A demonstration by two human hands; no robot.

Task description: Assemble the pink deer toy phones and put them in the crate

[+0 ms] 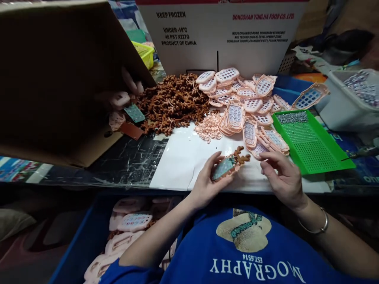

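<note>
My left hand (209, 177) is closed around a pink toy casing half. A green circuit board (223, 169) lies in the casing, and a brown antler-shaped piece (242, 156) sticks out at its upper right end. To the right, my right hand (282, 177) hovers apart from the casing with thumb and index finger brought close together; anything between them is too small to make out. Just beyond it lie pink casing halves with grids of holes (274, 139). Small pink pieces (208, 127) are heaped on the white sheet (174, 157) ahead of my left hand.
A pile of brown antler pieces (174, 98) sits at the back. On the right are a green tray (321, 148) with small metal screws, a white bin (340, 104) and a screwdriver tip (351, 157). Another person's hand (132, 83) shows beside the cardboard box (89, 157). A blue crate (79, 236) holds pink casings below.
</note>
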